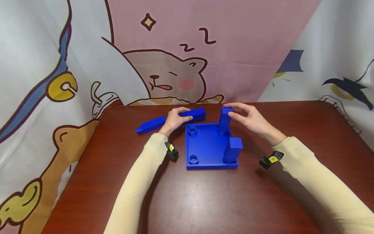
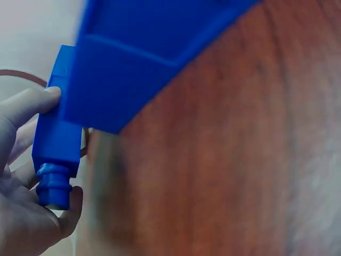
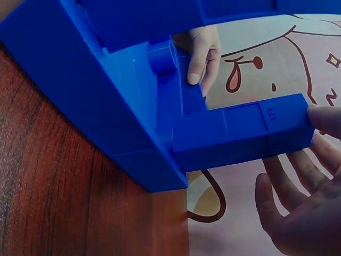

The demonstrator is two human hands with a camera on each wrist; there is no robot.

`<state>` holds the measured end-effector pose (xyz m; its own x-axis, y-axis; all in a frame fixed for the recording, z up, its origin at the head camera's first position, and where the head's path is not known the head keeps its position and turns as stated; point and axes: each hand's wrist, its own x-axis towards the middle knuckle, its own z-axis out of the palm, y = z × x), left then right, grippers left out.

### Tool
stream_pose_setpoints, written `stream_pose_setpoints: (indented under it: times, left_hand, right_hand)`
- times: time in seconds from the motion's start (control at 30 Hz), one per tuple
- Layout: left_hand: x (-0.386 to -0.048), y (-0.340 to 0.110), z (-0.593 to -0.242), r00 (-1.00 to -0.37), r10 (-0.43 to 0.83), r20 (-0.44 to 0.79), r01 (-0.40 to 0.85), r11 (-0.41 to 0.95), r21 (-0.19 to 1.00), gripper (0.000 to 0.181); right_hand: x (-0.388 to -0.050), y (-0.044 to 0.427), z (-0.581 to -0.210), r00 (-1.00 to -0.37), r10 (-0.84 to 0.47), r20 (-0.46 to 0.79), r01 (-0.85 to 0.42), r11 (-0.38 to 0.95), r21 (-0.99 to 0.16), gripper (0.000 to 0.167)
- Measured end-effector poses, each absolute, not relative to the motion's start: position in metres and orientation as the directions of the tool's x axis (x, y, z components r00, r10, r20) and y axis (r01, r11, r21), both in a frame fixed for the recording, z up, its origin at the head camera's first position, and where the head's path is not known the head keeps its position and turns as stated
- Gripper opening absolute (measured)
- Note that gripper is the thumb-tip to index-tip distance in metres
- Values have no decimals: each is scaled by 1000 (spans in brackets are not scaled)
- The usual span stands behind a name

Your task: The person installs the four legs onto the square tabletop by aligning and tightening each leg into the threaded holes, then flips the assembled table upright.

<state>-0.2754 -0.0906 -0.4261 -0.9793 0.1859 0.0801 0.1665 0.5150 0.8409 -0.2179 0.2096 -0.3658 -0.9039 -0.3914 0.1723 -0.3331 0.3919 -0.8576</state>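
Note:
A square blue tray-like base (image 1: pixel 207 166) lies on the table with round threaded sockets at its two left corners. At its far right corner stands a blue leg (image 1: pixel 224 120), and my right hand (image 1: pixel 252 120) pinches its top between thumb and fingers. A second upright leg (image 1: pixel 233 149) stands in the near right corner. My left hand (image 1: pixel 175 121) holds a loose blue leg (image 1: pixel 198 113) behind the base. In the left wrist view this leg (image 2: pixel 57 136) shows its threaded end near the fingers. The right wrist view shows raised characters on the pinched leg (image 3: pixel 242 130).
Left of the base, another blue leg (image 1: pixel 152 124) with a threaded end lies on the brown wooden table (image 1: pixel 193 201). A curtain (image 1: pixel 233 48) printed with cartoon animals hangs behind the table and along its sides.

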Motion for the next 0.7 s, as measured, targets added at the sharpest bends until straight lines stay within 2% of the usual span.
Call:
stream_pose_setpoints:
  times: [0.2, 0.47, 0.7]
  left_hand:
    - [-274, -96, -416, -980, 182, 76, 152, 446, 882, 32]
    - [-262, -101, -401, -982, 169, 79, 114, 205, 972, 30]
    - [-255, -102, -399, -985, 152, 85, 102, 105, 989, 29]
  right_hand:
    - [-217, 210, -364, -906, -385, 175, -333, 391, -858, 40]
    - [-219, 210, -368, -901, -387, 194, -345, 371, -862, 38]
    - [-219, 209, -367, -905, -384, 183, -335, 379, -863, 39]
